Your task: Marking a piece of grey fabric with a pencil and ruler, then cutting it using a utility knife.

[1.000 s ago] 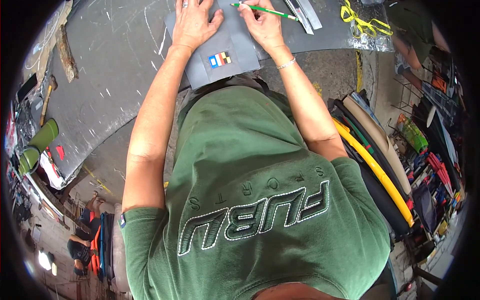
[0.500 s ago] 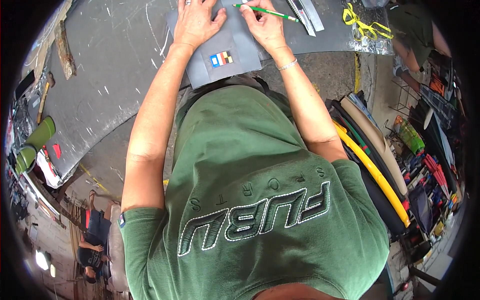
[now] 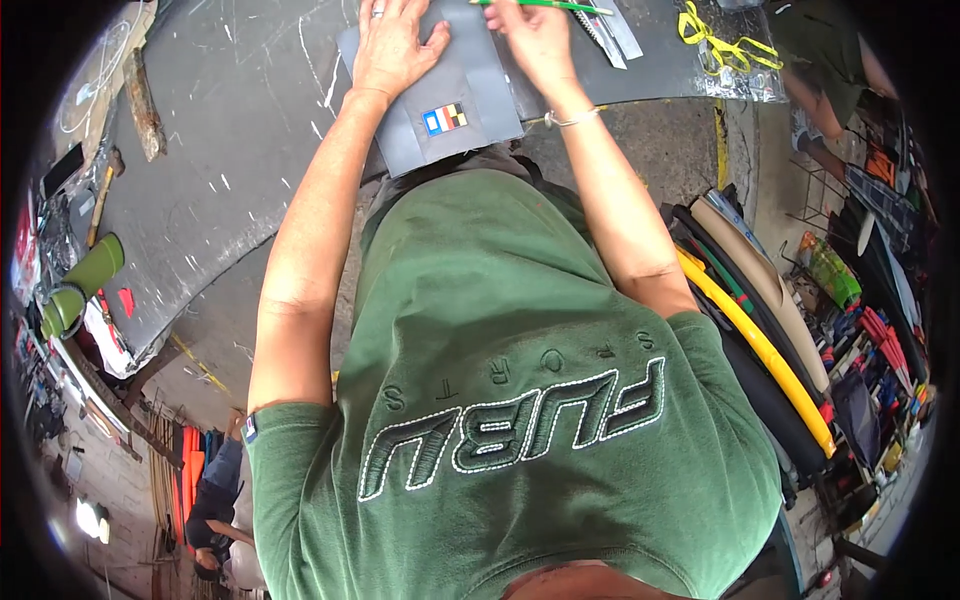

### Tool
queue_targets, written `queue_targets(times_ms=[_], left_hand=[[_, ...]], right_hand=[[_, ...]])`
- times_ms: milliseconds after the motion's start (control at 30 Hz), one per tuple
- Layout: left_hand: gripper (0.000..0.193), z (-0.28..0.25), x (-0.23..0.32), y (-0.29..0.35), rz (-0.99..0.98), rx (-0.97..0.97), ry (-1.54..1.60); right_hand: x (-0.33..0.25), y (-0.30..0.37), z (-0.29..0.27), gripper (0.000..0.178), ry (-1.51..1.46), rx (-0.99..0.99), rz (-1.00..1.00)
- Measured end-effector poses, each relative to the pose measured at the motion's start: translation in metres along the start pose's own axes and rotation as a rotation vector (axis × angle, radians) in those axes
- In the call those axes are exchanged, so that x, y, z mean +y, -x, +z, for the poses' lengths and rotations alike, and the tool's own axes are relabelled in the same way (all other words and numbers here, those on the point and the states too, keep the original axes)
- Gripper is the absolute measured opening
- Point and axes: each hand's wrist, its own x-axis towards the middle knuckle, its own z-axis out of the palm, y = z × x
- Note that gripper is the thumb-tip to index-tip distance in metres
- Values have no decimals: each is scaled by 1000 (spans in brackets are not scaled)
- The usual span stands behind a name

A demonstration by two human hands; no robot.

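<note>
My left hand (image 3: 398, 48) lies flat on a grey sheet of material (image 3: 400, 135), with its fingers reaching toward the upper edge of the view. A small patch of coloured flag shapes (image 3: 445, 120) sits on the sheet near its lower end. In my right hand (image 3: 535, 42) is a green pencil (image 3: 575, 7), held at the sheet's upper right; the pencil lies almost level across the top of the view. Just right of that hand, a clear ruler and a narrow metal-looking strip (image 3: 608, 35) rest on the dark table.
The dark, scratched tabletop (image 3: 220, 130) spreads to the left, with a wooden stick (image 3: 145, 105), a hammer (image 3: 103, 200) and a green roll (image 3: 90, 275) along its edge. Yellow tape (image 3: 720, 45) lies at right. Rolls of material (image 3: 760, 330) stand beside me. Other people are nearby.
My right hand has shifted slightly up and right with the pencil, which now lies flatter. My left hand remains on the sheet. A person at lower left has moved.
</note>
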Motion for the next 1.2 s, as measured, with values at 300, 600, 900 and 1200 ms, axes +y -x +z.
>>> queue_targets(times_ms=[300,600,900,1200], left_hand=[[44,-61,19,8,-655,324,-149],[92,-34,73,69,-946,282,267],[53,-58,65,53,-103,-35,-850],[81,-34,47,63,-445,-83,-819]], right_hand=[[-37,52,-59,22,-27,183,-239],[-3,82,-13,29,436,28,-472],[0,81,-12,31,531,-18,-538],[-16,97,-32,32,172,203,-280]])
